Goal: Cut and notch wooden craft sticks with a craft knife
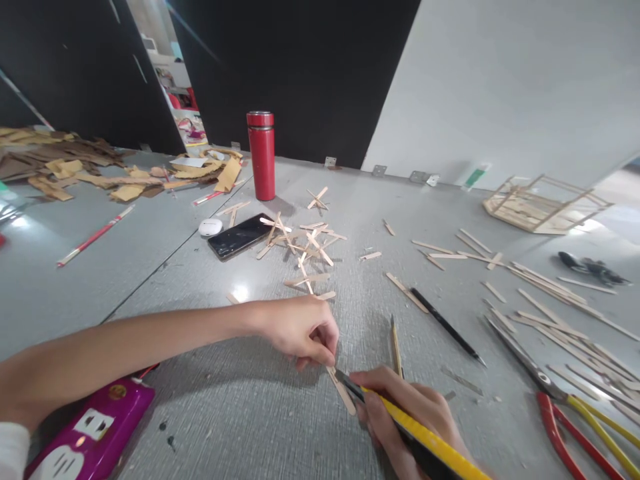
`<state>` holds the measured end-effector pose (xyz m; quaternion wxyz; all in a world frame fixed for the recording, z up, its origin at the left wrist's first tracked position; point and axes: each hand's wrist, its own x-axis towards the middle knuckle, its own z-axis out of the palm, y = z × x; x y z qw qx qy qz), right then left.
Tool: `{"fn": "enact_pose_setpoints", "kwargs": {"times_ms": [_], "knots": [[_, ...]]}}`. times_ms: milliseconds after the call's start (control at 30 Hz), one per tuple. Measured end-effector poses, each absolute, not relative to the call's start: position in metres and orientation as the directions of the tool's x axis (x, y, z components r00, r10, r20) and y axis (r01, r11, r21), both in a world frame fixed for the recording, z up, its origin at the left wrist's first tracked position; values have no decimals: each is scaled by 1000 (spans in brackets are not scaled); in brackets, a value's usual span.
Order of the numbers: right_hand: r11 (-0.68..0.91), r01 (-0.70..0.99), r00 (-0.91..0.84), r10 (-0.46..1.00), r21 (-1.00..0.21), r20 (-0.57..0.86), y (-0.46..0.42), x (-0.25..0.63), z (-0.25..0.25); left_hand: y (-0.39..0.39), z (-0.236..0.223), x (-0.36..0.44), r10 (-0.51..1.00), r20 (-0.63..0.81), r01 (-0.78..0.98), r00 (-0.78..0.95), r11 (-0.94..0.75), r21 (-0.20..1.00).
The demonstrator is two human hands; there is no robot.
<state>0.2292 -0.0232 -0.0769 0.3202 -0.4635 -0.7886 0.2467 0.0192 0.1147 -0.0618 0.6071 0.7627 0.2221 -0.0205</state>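
My left hand (300,330) pinches down on one end of a flat wooden stick (343,391) that lies on the grey table (225,400). My right hand (407,417) is closed round a yellow utility knife (425,437), and the knife's blade tip rests on the stick near my left fingers. A second thin stick (396,343) lies just beyond my right hand.
A pile of cut stick pieces (305,243), a black phone (240,235), white earbud case (210,227) and red flask (261,155) lie ahead. A black pen (445,325), scissors (560,393), many sticks (550,300) and a stick frame (543,203) are right. A purple power strip (95,433) lies at the near left.
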Motion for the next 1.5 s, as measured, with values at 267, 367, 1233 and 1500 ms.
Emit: {"fn": "enact_pose_setpoints", "kwargs": {"times_ms": [267,367,1233,1500], "knots": [[460,561,-386,881,-688,274,-21,229,-82,112,-61,19,328,-296,358,897,-147,922],[462,565,-374,882,-684,286,-24,232,-81,112,-61,20,326,-304,364,895,-142,920],[512,571,-362,859,-642,362,-21,231,-84,114,-62,20,307,-318,363,897,-102,926],[574,584,-444,818,-574,365,-21,227,-79,111,-62,20,329,-319,370,889,-104,923]]}}
